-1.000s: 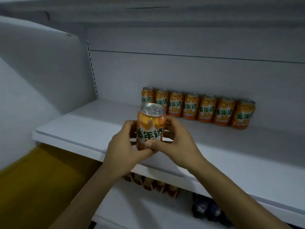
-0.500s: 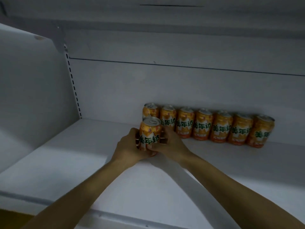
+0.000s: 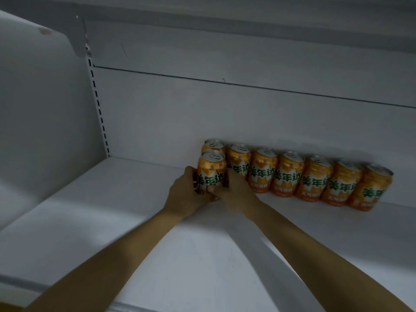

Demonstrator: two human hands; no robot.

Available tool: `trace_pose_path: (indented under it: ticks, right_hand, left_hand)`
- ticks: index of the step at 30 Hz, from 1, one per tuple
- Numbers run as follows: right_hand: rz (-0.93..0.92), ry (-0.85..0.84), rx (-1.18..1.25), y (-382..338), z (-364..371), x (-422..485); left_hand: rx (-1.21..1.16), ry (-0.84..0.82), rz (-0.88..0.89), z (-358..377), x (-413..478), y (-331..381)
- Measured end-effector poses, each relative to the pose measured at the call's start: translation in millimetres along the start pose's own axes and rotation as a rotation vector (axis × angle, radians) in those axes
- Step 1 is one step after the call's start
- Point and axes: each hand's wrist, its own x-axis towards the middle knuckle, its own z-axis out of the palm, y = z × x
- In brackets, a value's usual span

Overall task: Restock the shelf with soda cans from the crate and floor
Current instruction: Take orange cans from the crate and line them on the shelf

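An orange soda can (image 3: pixel 211 171) with green lettering stands upright, held between both hands just in front of the leftmost can of the back row. My left hand (image 3: pixel 185 194) grips its left side and my right hand (image 3: pixel 234 191) grips its right side, thumbs meeting low on the front. Whether its base touches the white shelf (image 3: pixel 112 221) is hidden by my fingers. Several matching cans (image 3: pixel 313 179) line the back wall in a row running right.
The white side panel (image 3: pixel 45 109) with a slotted upright (image 3: pixel 99 113) closes off the left. An upper shelf edge (image 3: pixel 225 21) hangs overhead. Bare shelf surface stretches left of the cans and toward the front edge.
Both hands have carried the can from the shelf's front edge back to the row, stopping in front of the leftmost can. The view has moved in closer to the shelf.
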Motion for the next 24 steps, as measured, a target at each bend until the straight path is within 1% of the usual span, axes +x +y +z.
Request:
trace_pose_path:
  ticks: [3, 6, 9, 11, 13, 14, 16, 19, 21, 24]
  right_hand:
    - [0.030, -0.020, -0.040, -5.1, -2.3, -0.8]
    - [0.083, -0.015, -0.121, -11.7, -11.1, -9.0]
    - [0.049, 0.013, -0.196, -16.8, -24.8, -32.1]
    - [0.021, -0.031, -0.250, -18.1, -32.1, -51.9]
    - [0.049, -0.105, -0.325, -26.0, -35.0, -73.8]
    - [0.031, -0.141, -0.356, -31.3, -34.1, -85.1]
    - [-0.076, -0.180, -0.399, -43.9, -28.9, -110.0]
    - [-0.261, -0.178, -0.518, -64.6, -17.4, -157.7]
    - [-0.445, -0.158, -0.635, -73.9, -6.3, -190.0]
    - [-0.659, -0.183, -0.657, -82.9, 19.0, -235.3]
  left_hand:
    - [0.031, 0.000, -0.003, 1.0, -0.2, 1.5]
    - [0.110, -0.006, 0.006, -4.2, -5.4, 9.2]
    - [0.173, 0.041, -0.027, -18.0, -22.5, 20.9]
    - [0.258, 0.100, -0.029, -30.3, -42.6, 29.1]
    - [0.346, 0.166, -0.002, -43.4, -69.4, 37.8]
    - [0.376, 0.194, 0.005, -49.7, -85.3, 42.9]
    - [0.433, 0.239, 0.006, -60.9, -121.6, 54.9]
    - [0.524, 0.310, -0.023, -70.2, -185.0, 73.3]
    - [0.571, 0.350, -0.077, -71.7, -232.2, 80.8]
    - [0.702, 0.348, -0.187, -71.2, -307.0, 87.5]
